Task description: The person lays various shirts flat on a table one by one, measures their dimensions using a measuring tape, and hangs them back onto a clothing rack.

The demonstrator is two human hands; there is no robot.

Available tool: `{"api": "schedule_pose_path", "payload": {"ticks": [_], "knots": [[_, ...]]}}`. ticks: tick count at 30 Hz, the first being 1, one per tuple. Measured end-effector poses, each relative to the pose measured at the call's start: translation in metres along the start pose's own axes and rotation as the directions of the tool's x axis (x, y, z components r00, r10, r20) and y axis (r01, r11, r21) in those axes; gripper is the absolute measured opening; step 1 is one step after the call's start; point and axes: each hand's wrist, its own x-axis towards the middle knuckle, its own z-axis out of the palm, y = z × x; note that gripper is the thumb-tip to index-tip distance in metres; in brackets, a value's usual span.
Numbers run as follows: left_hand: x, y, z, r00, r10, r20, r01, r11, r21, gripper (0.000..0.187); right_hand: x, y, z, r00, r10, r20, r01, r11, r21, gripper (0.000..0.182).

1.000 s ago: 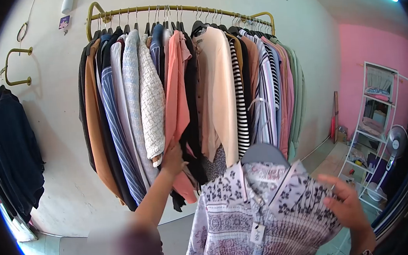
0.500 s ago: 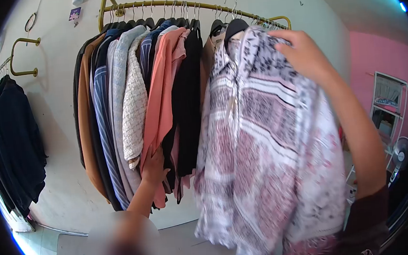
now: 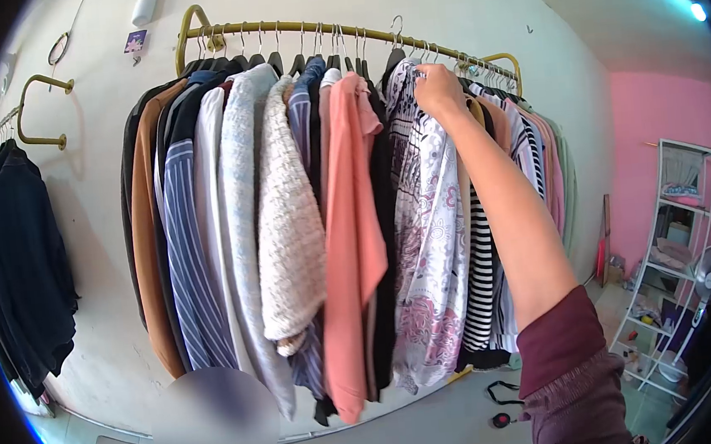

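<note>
My right hand (image 3: pixel 440 92) is closed on the shoulder of a patterned shirt (image 3: pixel 431 249), white with black, pink and purple prints. The shirt hangs side-on from the gold rail (image 3: pixel 290 27) on a black hanger (image 3: pixel 393 57). Directly left of it are a black garment and a salmon-pink top (image 3: pixel 353 247). A cream knitted jacket (image 3: pixel 285 227) hangs further left. To the right, partly behind my forearm, is a black-and-white striped garment (image 3: pixel 478 271). My left hand is out of view.
More clothes line both ends of the rail, including a brown garment (image 3: pixel 160 279). Dark clothes (image 3: pixel 24 256) hang on a second rail at left. A white shelf rack (image 3: pixel 665 223) and a fan (image 3: pixel 710 271) stand at right. A cord with a round black-and-red object (image 3: pixel 500 420) lies below.
The patterned shirt has gone from facing me, in front of the rail, to hanging side-on among the clothes. My left hand has left the salmon-pink top and the view.
</note>
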Motion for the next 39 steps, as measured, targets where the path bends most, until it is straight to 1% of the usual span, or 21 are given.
{"api": "schedule_pose_path", "payload": {"ticks": [4,10,11,16,18,19,20,22,23,24,26,28,29,30,31,32,34,35,36,38,39], "knots": [[-0.025,-0.024,0.019,0.999,-0.044,0.016,0.044,0.999,-0.023,0.032,0.017,-0.015,0.035,0.998,0.011,-0.059,-0.009,0.999,0.034,0.028],[-0.057,-0.045,0.042,0.991,-0.129,0.046,0.133,0.989,-0.072,0.034,0.026,-0.041,0.072,0.994,0.104,0.028,-0.103,0.994,-0.043,0.030],[-0.061,-0.047,0.045,0.989,-0.141,0.054,0.145,0.986,-0.079,0.034,0.029,-0.036,0.082,0.998,0.057,0.023,-0.055,0.997,-0.060,0.023],[-0.080,-0.051,0.053,0.977,-0.190,0.101,0.202,0.972,-0.122,0.035,0.030,-0.018,0.100,0.995,-0.032,0.092,0.035,0.999,-0.026,0.027],[-0.087,-0.050,0.054,0.969,-0.213,0.122,0.230,0.963,-0.140,0.036,0.035,-0.020,0.096,0.980,-0.076,0.186,0.123,0.958,-0.257,0.027],[-0.089,-0.048,0.055,0.965,-0.225,0.132,0.243,0.958,-0.151,0.036,0.019,-0.032,0.089,0.958,-0.285,-0.008,0.240,0.819,-0.521,0.027],[-0.091,-0.044,0.055,0.962,-0.234,0.140,0.255,0.953,-0.162,0.036,0.019,-0.036,0.090,0.959,-0.285,-0.006,0.240,0.817,-0.524,0.027],[-0.094,-0.037,0.056,0.954,-0.253,0.158,0.281,0.942,-0.186,0.037,0.026,-0.039,0.093,0.831,-0.555,-0.042,0.504,0.782,-0.368,0.026],[-0.094,-0.033,0.057,0.950,-0.264,0.167,0.294,0.935,-0.197,0.037,0.032,-0.035,0.103,0.862,-0.504,0.057,0.504,0.838,-0.207,0.024],[-0.094,-0.027,0.057,0.945,-0.275,0.177,0.308,0.929,-0.206,0.037,0.039,-0.025,0.112,0.862,-0.504,0.060,0.505,0.838,-0.207,0.024],[-0.098,-0.020,0.056,0.933,-0.299,0.199,0.340,0.914,-0.221,0.038,0.049,-0.013,0.126,0.889,-0.367,0.273,0.395,0.917,-0.051,0.034],[-0.102,-0.015,0.054,0.919,-0.327,0.218,0.374,0.898,-0.231,0.038,0.046,-0.017,0.119,0.876,-0.371,0.310,0.388,0.922,0.006,0.035],[-0.105,-0.013,0.052,0.911,-0.343,0.229,0.393,0.890,-0.233,0.039,0.043,-0.019,0.117,0.929,-0.159,0.333,0.098,0.976,0.194,0.035],[-0.108,-0.012,0.049,0.902,-0.358,0.240,0.411,0.881,-0.235,0.039,0.039,-0.023,0.116,0.917,0.051,0.397,-0.205,0.911,0.357,0.035],[-0.104,-0.005,0.050,0.892,-0.375,0.251,0.432,0.871,-0.233,0.039,0.033,-0.022,0.106,0.928,0.085,0.363,-0.203,0.931,0.302,0.037],[-0.106,-0.004,0.050,0.883,-0.391,0.259,0.450,0.862,-0.233,0.040,0.035,-0.021,0.106,0.928,0.079,0.364,-0.200,0.930,0.308,0.037],[-0.110,-0.001,0.048,0.867,-0.418,0.270,0.481,0.843,-0.240,0.040,0.039,-0.016,0.106,0.859,0.107,0.501,-0.124,0.992,0.001,0.036],[-0.111,0.000,0.049,0.858,-0.433,0.276,0.498,0.832,-0.243,0.040,0.038,-0.014,0.113,0.926,0.097,0.366,-0.135,0.987,0.082,0.034],[-0.112,0.002,0.049,0.848,-0.448,0.282,0.515,0.821,-0.246,0.041,0.039,-0.014,0.115,0.926,0.089,0.367,-0.129,0.988,0.087,0.034],[-0.113,0.007,0.050,0.828,-0.477,0.296,0.549,0.797,-0.251,0.041,0.040,-0.013,0.119,0.998,0.042,0.041,-0.044,0.998,0.051,0.031],[-0.115,0.009,0.049,0.818,-0.489,0.304,0.564,0.786,-0.253,0.042,0.034,-0.020,0.107,0.996,0.090,0.022,-0.091,0.994,0.061,0.032]]}}
